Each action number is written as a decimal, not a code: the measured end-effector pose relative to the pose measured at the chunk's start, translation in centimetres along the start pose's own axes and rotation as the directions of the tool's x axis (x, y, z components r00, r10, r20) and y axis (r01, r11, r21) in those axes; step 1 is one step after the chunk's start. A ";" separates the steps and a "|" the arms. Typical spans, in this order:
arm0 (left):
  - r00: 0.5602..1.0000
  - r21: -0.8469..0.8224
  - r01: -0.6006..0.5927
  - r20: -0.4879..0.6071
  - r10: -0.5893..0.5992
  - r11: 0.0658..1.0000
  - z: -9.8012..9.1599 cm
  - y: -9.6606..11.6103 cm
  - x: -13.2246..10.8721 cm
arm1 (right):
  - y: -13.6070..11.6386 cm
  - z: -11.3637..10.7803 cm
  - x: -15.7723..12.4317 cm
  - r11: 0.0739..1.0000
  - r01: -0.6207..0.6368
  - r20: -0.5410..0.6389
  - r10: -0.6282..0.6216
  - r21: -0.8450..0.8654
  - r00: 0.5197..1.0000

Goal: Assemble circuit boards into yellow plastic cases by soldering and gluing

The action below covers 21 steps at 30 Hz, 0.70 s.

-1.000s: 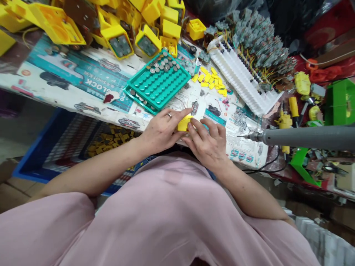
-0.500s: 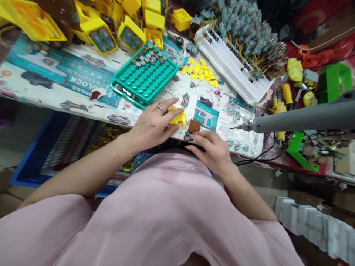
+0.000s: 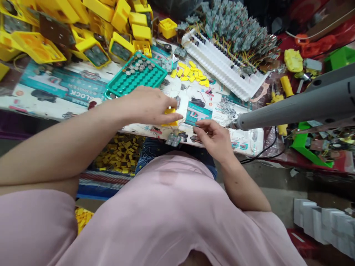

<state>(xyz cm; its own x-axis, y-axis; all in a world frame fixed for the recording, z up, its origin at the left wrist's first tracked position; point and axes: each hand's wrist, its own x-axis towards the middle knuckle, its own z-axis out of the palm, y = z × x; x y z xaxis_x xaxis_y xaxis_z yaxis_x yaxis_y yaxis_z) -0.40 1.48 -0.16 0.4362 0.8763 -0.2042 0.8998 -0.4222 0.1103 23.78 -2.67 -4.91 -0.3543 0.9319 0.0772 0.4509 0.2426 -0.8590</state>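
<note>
My left hand [image 3: 152, 106] is bent over a small yellow plastic case [image 3: 171, 117] at the table's front edge, thumb on the near side and fingers on the far side. A grey battery-contact piece [image 3: 173, 139] hangs over the edge just below the case; thin wires seem to run up from it. To the right, my right hand [image 3: 215, 138] is held above the printed sheet with thumb and forefinger pinched together. Whatever is at those fingertips is too small to name. A green tray [image 3: 122, 85] of button cells [image 3: 138, 66] lies beyond my left hand, partly covered by it.
Small yellow pieces [image 3: 191, 72] lie mid-table, near a white foam rack [image 3: 222, 64] of wired grey parts. A grey electric screwdriver [image 3: 277, 111] juts in from the right above loose screws [image 3: 227, 105]. Yellow housings [image 3: 122, 48] crowd the back left. Below is a bin of yellow parts [image 3: 119, 153].
The brown board and round black part beside my right hand are out of sight; a grey piece now hangs below the yellow case. My right hand has risen slightly, its fingers now pinched.
</note>
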 end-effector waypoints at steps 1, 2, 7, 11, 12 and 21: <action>1.000 0.054 0.012 -0.023 -0.011 0.998 0.4 0.3 0.6 | 0.5 0.5 0.3 0.986 0.044 -0.016 -0.047 -0.162 0.999; 0.996 0.080 -0.018 -0.082 0.024 0.997 0.9 0.6 1.0 | 0.9 1.0 0.5 0.940 0.081 -0.020 -0.093 -0.331 0.995; 0.888 0.146 -0.211 -0.385 0.252 0.967 2.8 1.7 0.7 | 1.3 1.4 0.1 0.696 0.143 0.016 -0.185 -0.704 0.983; 0.831 0.018 -0.379 -0.433 0.349 0.925 4.0 3.1 1.0 | 1.5 -0.3 -2.1 0.599 0.389 0.067 -0.487 -0.700 0.871; 0.839 -0.008 -0.388 -0.418 0.350 0.921 4.2 3.6 1.1 | 1.6 -0.9 -2.9 0.573 0.442 0.045 -0.575 -0.690 0.817; 0.888 -0.043 -0.337 -0.347 0.302 0.941 4.5 4.3 2.2 | 6.2 -16.1 -8.2 0.567 -0.373 -0.613 -0.317 -0.734 0.724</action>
<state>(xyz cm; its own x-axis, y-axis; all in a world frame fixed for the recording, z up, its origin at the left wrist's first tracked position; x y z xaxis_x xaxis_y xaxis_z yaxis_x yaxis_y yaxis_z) 4.50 0.59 -4.55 0.6558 0.7308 0.1892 0.6988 -0.6825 0.2141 42.67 -4.42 -2.68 0.1028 0.7630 0.6381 0.9894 -0.0123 -0.1448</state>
